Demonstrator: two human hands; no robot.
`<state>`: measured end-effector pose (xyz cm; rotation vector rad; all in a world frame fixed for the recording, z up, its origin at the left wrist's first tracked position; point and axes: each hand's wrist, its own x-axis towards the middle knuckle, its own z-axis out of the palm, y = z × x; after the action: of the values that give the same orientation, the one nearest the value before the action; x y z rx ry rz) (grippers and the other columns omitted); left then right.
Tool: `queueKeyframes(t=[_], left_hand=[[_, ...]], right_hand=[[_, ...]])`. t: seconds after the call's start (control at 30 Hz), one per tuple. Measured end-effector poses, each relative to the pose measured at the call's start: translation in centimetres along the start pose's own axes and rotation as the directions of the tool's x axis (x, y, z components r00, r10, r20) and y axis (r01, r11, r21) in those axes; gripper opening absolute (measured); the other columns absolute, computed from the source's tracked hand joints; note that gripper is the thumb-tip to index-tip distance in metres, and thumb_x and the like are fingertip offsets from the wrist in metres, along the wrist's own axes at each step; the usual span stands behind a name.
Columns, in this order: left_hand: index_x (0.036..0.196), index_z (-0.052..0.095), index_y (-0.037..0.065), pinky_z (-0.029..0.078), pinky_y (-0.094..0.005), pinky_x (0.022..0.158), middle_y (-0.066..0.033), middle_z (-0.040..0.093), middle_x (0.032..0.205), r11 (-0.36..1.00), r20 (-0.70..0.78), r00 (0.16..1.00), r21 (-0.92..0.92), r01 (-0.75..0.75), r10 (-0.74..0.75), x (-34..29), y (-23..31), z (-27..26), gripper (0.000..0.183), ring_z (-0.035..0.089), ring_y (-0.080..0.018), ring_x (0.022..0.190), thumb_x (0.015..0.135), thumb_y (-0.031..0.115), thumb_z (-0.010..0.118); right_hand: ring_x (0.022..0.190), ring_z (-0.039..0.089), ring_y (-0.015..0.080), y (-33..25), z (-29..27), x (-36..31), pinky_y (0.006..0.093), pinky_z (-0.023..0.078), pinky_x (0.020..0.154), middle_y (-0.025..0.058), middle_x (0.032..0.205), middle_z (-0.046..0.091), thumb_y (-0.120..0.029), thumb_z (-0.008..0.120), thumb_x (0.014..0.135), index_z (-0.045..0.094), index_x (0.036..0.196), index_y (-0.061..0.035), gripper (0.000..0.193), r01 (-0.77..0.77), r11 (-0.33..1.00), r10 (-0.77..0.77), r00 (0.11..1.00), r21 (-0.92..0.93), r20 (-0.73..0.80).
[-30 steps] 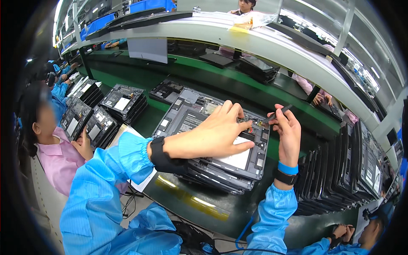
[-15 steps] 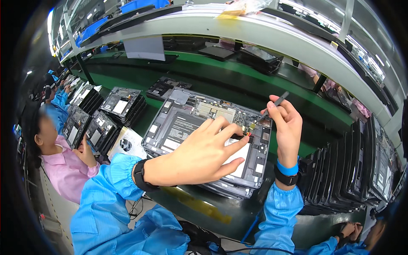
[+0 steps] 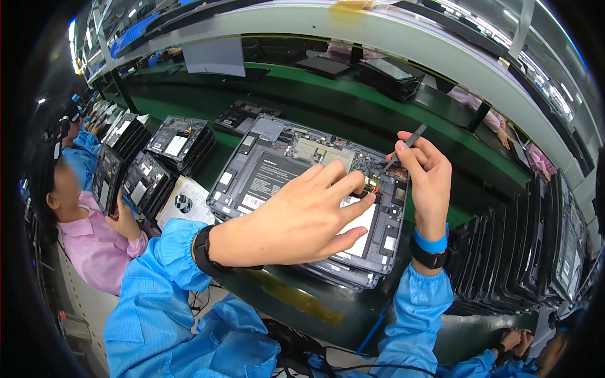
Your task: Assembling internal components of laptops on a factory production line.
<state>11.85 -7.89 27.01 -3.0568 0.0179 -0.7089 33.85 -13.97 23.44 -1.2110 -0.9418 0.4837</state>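
Mid-frame, an opened dark-grey flat electronic device [image 3: 268, 179] lies atop a stack [image 3: 343, 277]. The bare left hand [image 3: 309, 217] spreads across it, fingertips at thin red-and-yellow wires [image 3: 375, 189]; from here I cannot tell whether they pinch any. Right of centre, the bare right hand [image 3: 430, 179] grips a slim dark tweezer-like tool [image 3: 413, 137].

Left hand [image 3: 309, 214] palm-down, loosely spread; right hand [image 3: 430, 183] raised, pinching.

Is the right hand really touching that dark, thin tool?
Touching. The head view shows it: the right hand pinches the dark, thin tool between its thumb and fingers.
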Motion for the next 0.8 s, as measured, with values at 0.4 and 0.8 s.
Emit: queueKeyframes(t=[0.4, 0.8], left_hand=[[0.123, 0.066, -0.001, 0.047, -0.0381, 0.09, -0.012, 0.055, 0.111, 1.0, 0.017, 1.0, 0.005, -0.007, 0.007, 0.0, 0.0, -0.1, 0.043, 0.051, -0.0286, 0.099, 0.091, 0.027, 0.07], [0.125, 0.061, -0.005, 0.048, -0.0395, 0.09, -0.014, 0.057, 0.13, 0.999, 0.056, 0.998, -0.042, -0.027, 0.03, 0.2, -0.7, 0.2, 0.048, 0.052, -0.0287, 0.103, 0.091, 0.027, 0.07]], right_hand=[[0.08, 0.067, 0.009, -0.1, 0.0, 0.2, 0.0251, 0.052, 0.08, 0.0096, 0.079, 0.074, -0.016, 0.072, 0.095, 0.064, 0.118, 0.0089, 0.035, -0.014, 0.999, 0.015, 0.999, -0.039, 0.035], [0.078, 0.065, 0.0071, 0.2, 0.2, 0.6, 0.0246, 0.051, 0.08, 0.0066, 0.075, 0.074, -0.016, 0.072, 0.095, 0.066, 0.114, 0.0078, 0.032, 0.004, 0.993, 0.0, 0.999, -0.115, 0.034]])
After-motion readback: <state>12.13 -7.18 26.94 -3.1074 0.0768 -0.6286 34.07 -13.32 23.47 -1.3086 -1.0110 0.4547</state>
